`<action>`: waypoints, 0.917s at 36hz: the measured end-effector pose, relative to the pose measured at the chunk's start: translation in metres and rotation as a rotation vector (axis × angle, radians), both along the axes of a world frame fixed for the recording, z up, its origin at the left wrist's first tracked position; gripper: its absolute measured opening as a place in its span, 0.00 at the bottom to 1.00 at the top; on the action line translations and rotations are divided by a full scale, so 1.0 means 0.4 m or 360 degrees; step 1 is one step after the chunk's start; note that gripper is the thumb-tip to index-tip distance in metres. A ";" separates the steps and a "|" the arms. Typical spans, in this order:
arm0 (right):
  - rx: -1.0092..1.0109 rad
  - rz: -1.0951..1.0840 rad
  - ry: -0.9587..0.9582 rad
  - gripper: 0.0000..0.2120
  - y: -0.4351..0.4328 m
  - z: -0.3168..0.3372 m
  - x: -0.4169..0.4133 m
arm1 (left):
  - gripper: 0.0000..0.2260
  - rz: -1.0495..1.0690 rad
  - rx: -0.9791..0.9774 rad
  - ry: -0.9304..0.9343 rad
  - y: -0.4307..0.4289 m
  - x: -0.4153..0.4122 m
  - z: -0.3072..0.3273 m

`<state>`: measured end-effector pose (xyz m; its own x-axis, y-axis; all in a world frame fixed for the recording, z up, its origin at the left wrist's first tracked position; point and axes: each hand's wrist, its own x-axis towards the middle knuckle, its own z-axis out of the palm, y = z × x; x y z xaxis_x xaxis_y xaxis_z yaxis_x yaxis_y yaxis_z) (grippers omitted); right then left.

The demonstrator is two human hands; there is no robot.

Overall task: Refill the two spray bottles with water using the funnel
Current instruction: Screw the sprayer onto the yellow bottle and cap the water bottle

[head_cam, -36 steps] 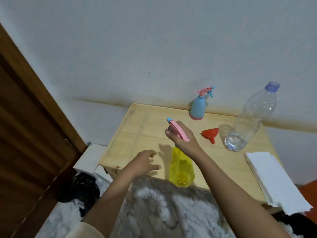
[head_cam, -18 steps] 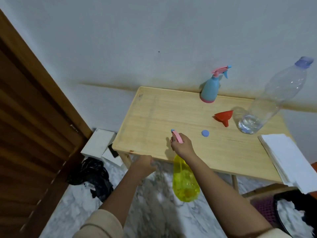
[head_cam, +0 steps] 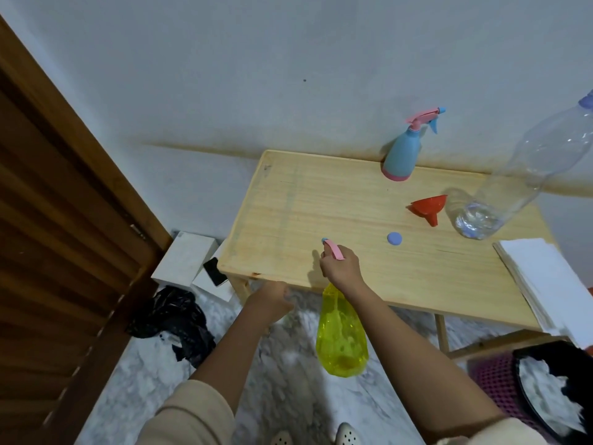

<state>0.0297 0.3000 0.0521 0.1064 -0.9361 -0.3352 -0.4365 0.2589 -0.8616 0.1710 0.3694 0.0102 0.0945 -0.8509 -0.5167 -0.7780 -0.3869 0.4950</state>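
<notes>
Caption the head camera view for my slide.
Right hand holds yellow spray bottle at the table edge; funnel, blue spray bottle and water bottle sit on top.

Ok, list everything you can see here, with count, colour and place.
yellow spray bottle: 1, yellow, held off table's near edge
blue spray bottle: 1, blue and pink, table's far edge
funnel: 1, red, lying on table
water bottle: 1, clear, table's right
loose cap: 1, blue, near funnel
table: 1, pale wood, against wall
paper stack: 1, white, table's right end
phone: 1, black, left of table
bag: 1, black, floor
basket: 1, purple, lower right
right hand: grips yellow spray bottle
left hand: empty, loosely curled, by table's edge
</notes>
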 end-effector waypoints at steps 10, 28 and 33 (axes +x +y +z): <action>0.0067 -0.0054 -0.0056 0.15 0.007 0.009 0.032 | 0.14 0.0022 -0.0046 0.0033 0.006 0.028 -0.013; -0.0037 -0.0022 -0.0003 0.10 0.030 0.011 0.063 | 0.11 0.0043 -0.0056 0.0121 -0.002 0.055 0.032; -0.0267 -0.0082 -0.0040 0.04 0.012 0.061 0.062 | 0.10 -0.0054 -0.0095 0.0291 -0.030 0.052 0.095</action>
